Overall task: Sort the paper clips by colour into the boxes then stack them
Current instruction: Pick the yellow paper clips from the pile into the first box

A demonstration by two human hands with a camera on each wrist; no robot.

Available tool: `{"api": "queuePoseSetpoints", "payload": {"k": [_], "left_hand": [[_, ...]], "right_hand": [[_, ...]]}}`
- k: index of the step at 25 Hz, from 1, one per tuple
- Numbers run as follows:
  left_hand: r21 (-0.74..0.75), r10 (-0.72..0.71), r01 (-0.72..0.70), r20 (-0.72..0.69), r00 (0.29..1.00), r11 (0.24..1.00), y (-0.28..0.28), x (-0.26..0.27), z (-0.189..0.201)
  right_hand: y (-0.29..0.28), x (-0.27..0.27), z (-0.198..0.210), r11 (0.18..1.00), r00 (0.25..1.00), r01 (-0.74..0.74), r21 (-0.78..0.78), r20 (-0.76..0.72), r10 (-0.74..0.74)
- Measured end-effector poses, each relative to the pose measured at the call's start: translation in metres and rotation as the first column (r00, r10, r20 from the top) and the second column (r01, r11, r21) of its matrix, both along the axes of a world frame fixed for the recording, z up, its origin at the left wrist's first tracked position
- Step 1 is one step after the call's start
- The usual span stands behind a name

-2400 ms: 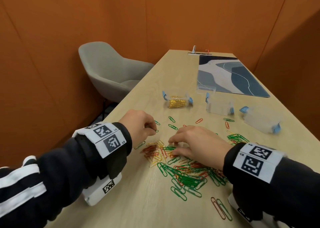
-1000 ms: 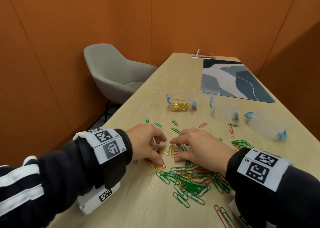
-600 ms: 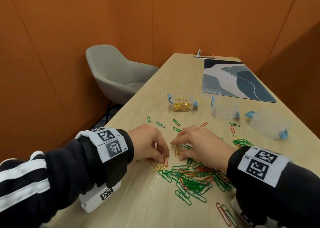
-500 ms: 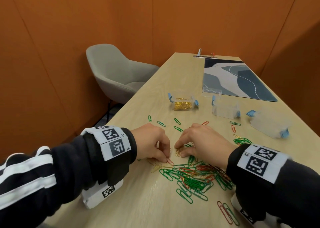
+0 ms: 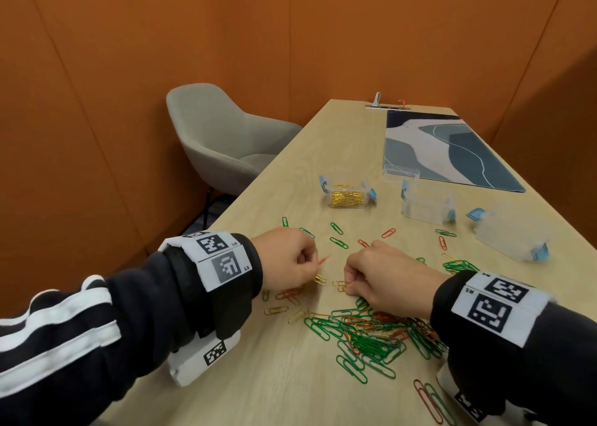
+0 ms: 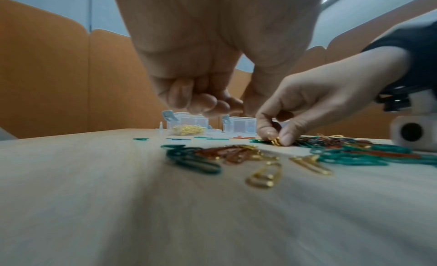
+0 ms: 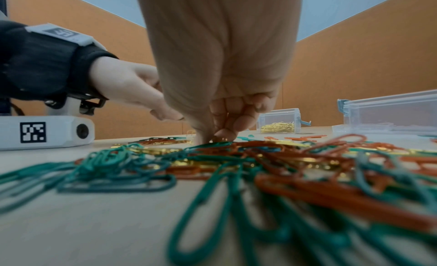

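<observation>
A mixed pile of green, red and gold paper clips (image 5: 371,332) lies on the wooden table (image 5: 290,393) in front of me. My right hand (image 5: 349,285) pinches gold clips (image 6: 275,140) against the table at the pile's far edge. My left hand (image 5: 311,265) hovers just left of it, fingers curled. A blurred red clip (image 5: 324,259) sticks out from its fingertips and a gold clip (image 5: 319,278) sits just below them. A clear box of gold clips (image 5: 347,196) stands beyond the hands. An empty clear box (image 5: 426,207) stands to its right. A third box (image 5: 507,235) lies further right.
Loose green and red clips (image 5: 337,228) are scattered between hands and boxes, with a small green heap (image 5: 460,265) at right. A clear lid (image 5: 400,175) and a blue patterned mat (image 5: 445,150) lie behind the boxes. A grey chair (image 5: 219,141) stands off the table's left edge.
Both hands have drawn nearer and slightly apart. My left hand has lifted off the table with its fingers curled in. My right hand has moved onto gold clips at the pile's edge.
</observation>
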State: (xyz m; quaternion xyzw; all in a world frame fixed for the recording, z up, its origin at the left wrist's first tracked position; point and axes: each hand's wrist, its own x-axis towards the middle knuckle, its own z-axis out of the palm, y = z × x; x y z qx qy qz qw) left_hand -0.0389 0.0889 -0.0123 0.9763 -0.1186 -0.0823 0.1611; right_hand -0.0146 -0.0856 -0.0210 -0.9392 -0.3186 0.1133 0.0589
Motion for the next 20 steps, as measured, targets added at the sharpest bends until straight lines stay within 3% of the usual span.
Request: {"api": "queuePoseSetpoints", "payload": {"k": [2, 5, 10, 12, 15, 20], "left_hand": [[-0.012, 0.062, -0.061, 0.078, 0.995, 0.998, 0.001, 0.009, 0.002], [0.055, 0.079, -0.084, 0.077, 0.994, 0.995, 0.003, 0.017, 0.002], [0.092, -0.196, 0.199, -0.036, 0.98, 0.976, 0.003, 0.012, 0.001], [0.134, -0.237, 0.248, -0.09, 0.967, 0.96, 0.005, 0.009, 0.0], [0.142, -0.216, 0.233, -0.125, 0.968, 0.962, 0.013, 0.007, 0.002], [0.058, -0.145, 0.149, -0.067, 0.987, 0.987, 0.015, 0.009, 0.001]], "right_hand": [[0.0, 0.0, 0.0, 1.0, 1.0, -0.005, 0.019, 0.012, 0.005], [-0.001, 0.0, 0.0, 0.999, 1.0, 0.019, 0.043, 0.008, -0.019], [-0.001, 0.0, 0.0, 0.997, 0.999, 0.024, 0.077, 0.037, -0.027], [-0.001, 0.001, 0.0, 0.997, 0.999, 0.021, 0.077, 0.049, -0.024], [-0.002, 0.001, 0.0, 0.996, 0.999, 0.017, 0.092, 0.047, -0.021], [-0.001, 0.001, -0.001, 0.993, 0.999, 0.006, 0.12, 0.051, -0.012]]}}
